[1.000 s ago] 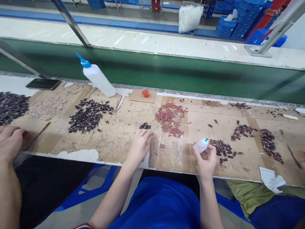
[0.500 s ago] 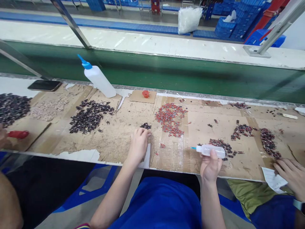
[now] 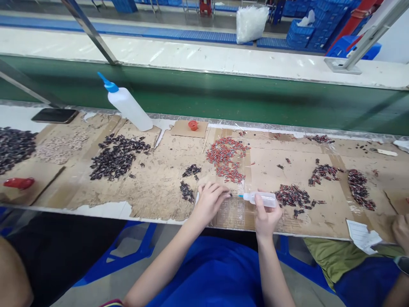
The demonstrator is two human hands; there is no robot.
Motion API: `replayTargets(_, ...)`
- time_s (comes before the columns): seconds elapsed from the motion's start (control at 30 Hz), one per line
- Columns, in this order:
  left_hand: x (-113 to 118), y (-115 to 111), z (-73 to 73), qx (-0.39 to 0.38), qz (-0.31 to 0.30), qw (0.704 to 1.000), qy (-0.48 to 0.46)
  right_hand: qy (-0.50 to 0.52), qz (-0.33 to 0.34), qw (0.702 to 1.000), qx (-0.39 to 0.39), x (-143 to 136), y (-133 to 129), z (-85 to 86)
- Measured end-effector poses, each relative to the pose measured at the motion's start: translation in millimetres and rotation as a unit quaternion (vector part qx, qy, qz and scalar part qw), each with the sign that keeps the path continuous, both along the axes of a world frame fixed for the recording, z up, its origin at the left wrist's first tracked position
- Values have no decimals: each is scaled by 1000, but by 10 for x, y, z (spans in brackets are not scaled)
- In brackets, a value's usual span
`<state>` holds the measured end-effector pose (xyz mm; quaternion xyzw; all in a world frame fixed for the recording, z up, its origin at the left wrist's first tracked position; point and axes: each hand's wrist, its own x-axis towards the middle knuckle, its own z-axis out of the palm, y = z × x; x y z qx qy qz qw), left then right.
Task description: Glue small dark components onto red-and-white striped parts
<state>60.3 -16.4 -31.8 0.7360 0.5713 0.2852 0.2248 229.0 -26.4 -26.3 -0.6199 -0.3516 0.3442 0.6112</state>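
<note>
My right hand is wrapped round a small clear squeeze bottle with a thin blue tip, held level and pointing left. Close to that tip, my left hand pinches a tiny black part between thumb and fingertips. Just beyond both hands lies a pile of small red parts. Left of my left hand are small heaps of black parts. Beside the bottle, on the right, is a pile of mixed black and red pieces.
Cardboard covers the bench. A large white bottle with a blue nozzle leans at the back, near a red cap. A phone and a big black pile lie left. A co-worker's hand is at the right edge.
My left hand has moved right from the small black heap and now holds a black part. My right hand has brought the bottle left, its tip now near that part.
</note>
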Motion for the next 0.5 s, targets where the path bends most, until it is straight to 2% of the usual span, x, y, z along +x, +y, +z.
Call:
replayTargets(0.1,-30,-26,6,-2,-16,1000,-18,-22,16,1000,-4,-34,5,13)
replayTargets(0.5,-13,-4,-7,-47,10,997,-52,-130,71,989,-11,-44,14,-13)
